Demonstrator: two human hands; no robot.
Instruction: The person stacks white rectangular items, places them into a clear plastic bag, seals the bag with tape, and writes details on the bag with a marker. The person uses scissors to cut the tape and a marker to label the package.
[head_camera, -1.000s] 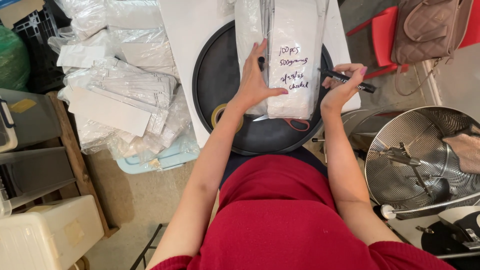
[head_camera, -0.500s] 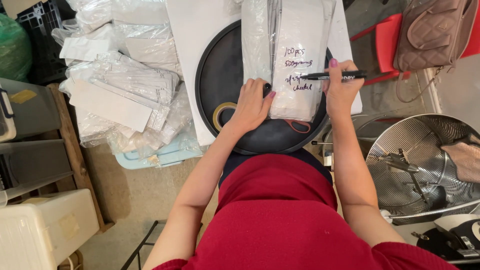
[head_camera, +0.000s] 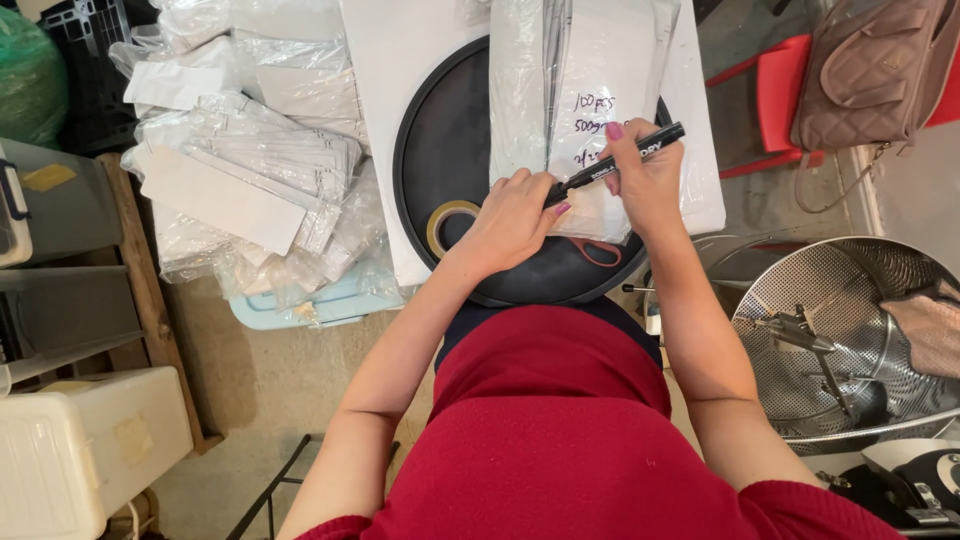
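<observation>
We see both hands meeting over the round black tray (head_camera: 440, 150): the right hand (head_camera: 645, 185) is curled tight around a black marker pen (head_camera: 625, 155), the left hand (head_camera: 510, 220) pinching its lower end, above a clear plastic packet with handwriting (head_camera: 590, 80). A tape roll (head_camera: 447, 218) lies on the tray's near side.

Tan quilted handbag (head_camera: 870, 70), steel perforated drum (head_camera: 850, 340)

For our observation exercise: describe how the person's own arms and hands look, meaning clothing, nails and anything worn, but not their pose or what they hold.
Both arms are bare from the upper arm down; only short red sleeves, part of a red top, show near the shoulders. The left hand and right hand wear no gloves, and no watch or bracelet shows on either wrist. The fingernails are painted pink. No rings can be made out.
</observation>
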